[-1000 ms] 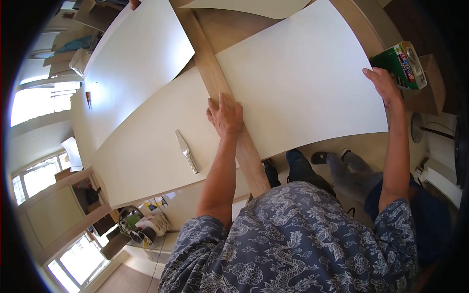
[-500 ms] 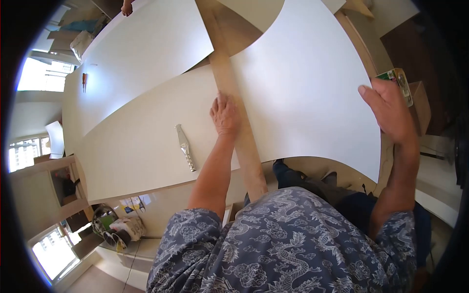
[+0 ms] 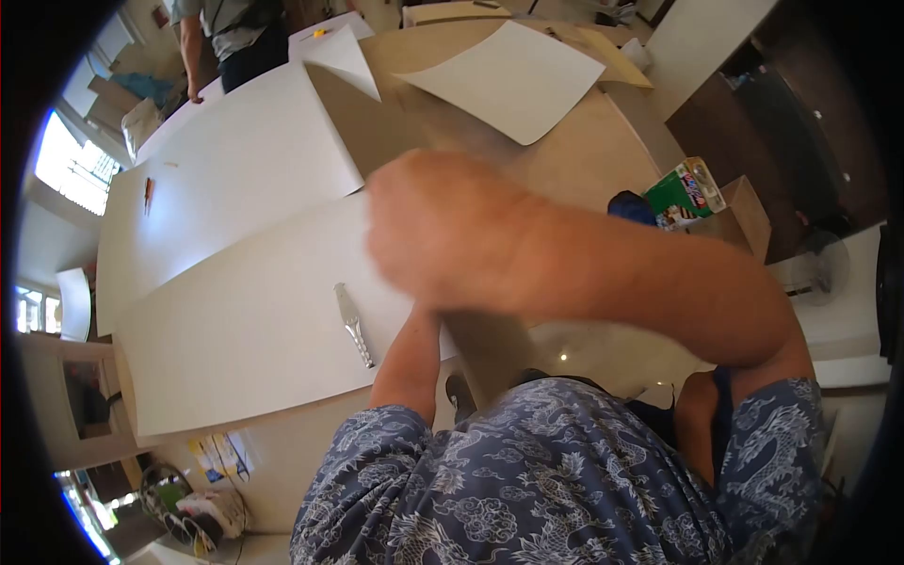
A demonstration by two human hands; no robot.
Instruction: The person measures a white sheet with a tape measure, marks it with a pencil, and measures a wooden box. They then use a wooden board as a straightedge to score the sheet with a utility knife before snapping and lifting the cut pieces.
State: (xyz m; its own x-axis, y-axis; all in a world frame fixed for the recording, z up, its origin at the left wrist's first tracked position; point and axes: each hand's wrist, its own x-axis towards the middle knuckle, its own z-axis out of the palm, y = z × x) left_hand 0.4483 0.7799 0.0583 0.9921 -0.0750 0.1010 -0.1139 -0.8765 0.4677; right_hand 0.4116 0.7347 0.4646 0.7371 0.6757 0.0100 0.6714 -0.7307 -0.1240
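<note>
My right hand (image 3: 447, 231) is raised across the middle of the view, blurred by motion. Its fingers are curled closed; what they hold, if anything, is hidden. Behind it, my left hand is out of sight, and just my left forearm (image 3: 411, 363) shows, reaching over the near edge of a long white sheet (image 3: 235, 325). A dark greyish strip (image 3: 485, 348) runs beneath my right hand, mostly covered. On the sheet, left of my forearm, lies a flat-bladed tool (image 3: 352, 325) with a bumpy silver handle.
Another person (image 3: 243, 33) stands at the far left beside another white sheet (image 3: 254, 137), which bears an orange-handled tool (image 3: 149, 195). A loose white sheet (image 3: 518, 80) lies on the brown table (image 3: 574, 155). A green box (image 3: 683, 196) and a fan (image 3: 824, 264) are to the right.
My right hand has swung from the right edge of the white sheet across to the left. That right-hand sheet no longer spreads there; floor and brown tabletop now show. The view has tilted up.
</note>
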